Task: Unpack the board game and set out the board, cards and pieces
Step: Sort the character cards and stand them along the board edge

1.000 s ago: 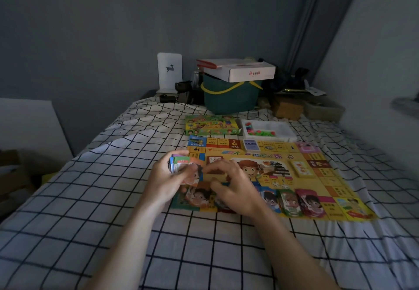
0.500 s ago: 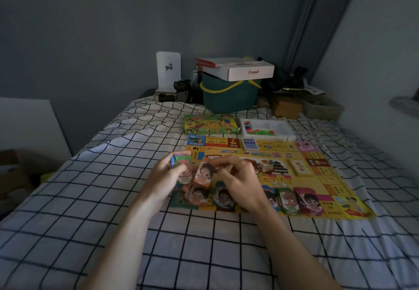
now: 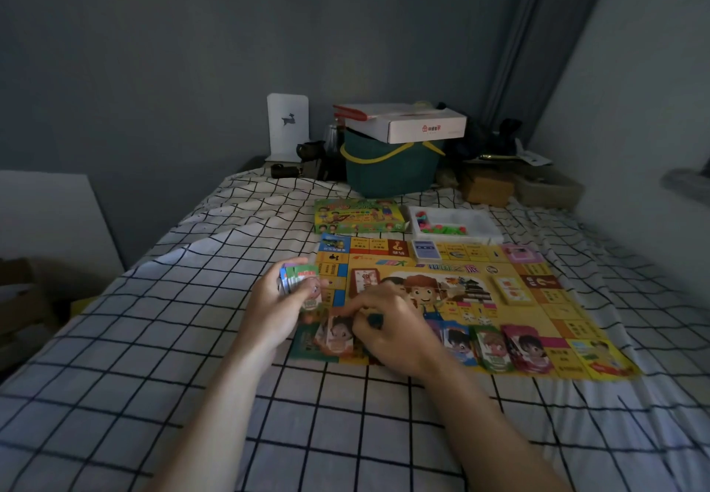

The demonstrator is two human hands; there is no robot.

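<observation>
My left hand [image 3: 274, 309] holds a little stack of cards [image 3: 301, 280] tight, just over the near left corner of the yellow board [image 3: 538, 299] that lies flat on the checked bed cover [image 3: 153, 357]. My right hand [image 3: 392, 330] pinches one face card [image 3: 338, 332] down at the board's near edge, and more face cards [image 3: 495, 345] lie in a row to its right. At the far edge sit the green game box [image 3: 359, 216] and a white tray [image 3: 453, 220] of small colored pieces.

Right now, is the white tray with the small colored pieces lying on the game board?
No, the white tray lies on the checked bedsheet just beyond the far edge of the game board.
</observation>
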